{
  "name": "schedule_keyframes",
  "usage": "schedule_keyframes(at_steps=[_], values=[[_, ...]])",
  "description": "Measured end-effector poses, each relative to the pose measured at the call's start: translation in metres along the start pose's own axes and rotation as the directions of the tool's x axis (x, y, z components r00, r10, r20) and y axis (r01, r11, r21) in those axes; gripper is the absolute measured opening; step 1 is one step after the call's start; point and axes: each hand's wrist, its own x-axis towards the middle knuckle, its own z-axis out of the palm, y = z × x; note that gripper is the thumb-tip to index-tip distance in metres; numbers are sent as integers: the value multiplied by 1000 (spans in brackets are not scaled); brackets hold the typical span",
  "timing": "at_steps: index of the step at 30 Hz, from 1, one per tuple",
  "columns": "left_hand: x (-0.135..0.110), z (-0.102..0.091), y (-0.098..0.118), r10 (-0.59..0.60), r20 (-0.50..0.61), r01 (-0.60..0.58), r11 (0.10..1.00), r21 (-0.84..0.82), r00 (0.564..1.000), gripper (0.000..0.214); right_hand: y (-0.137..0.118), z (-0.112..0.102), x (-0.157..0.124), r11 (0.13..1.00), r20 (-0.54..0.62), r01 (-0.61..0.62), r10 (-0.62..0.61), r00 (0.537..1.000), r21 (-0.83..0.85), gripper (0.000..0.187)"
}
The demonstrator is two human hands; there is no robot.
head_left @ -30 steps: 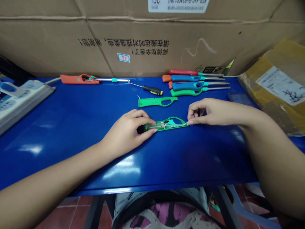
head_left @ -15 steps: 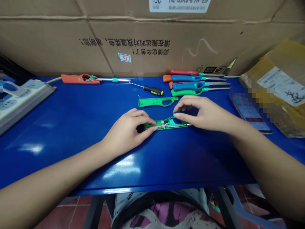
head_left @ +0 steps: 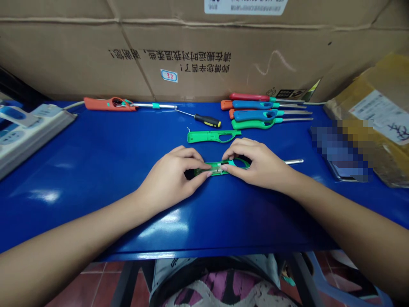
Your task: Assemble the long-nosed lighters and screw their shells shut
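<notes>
Right hand (head_left: 257, 164) moved inward over green casing (head_left: 215, 166), sticker (head_left: 169, 76) reading "33"

Upside down on the carton (head_left: 198, 42): “师傅您辛苦了!请在搬运时对我温柔些,谢谢您!” Its blue-edged sticker (head_left: 169, 75) reads “33”; its white label (head_left: 245, 6) is cropped and unclear. Well in front of the carton, pale cloth (head_left: 166, 270) shows “min”.

Casing half (head_left: 211, 136) between screwdriver (head_left: 207, 121) and lighter (head_left: 216, 169)
</notes>
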Motion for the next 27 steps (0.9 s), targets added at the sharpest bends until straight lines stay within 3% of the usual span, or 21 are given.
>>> schedule_keyframes(at_steps=[9,15,22,27], values=[[-2,0,3,-17,5,16,997,75,1000,17,-2,3,1,991,-27,-92,95,995,99,8],[-1,0,-1,-42,-18,41,999,-25,999,16,-3,-6,1,966,-170,-156,192,967,207,15],[1,3,-4,-50,-29,49,998,-43,998,13,0,0,0,994,-84,-83,88,993,66,8],[0,4,-3,-37,-26,36,999,-31,999,13,0,1,0,989,-51,-101,107,993,108,8]])
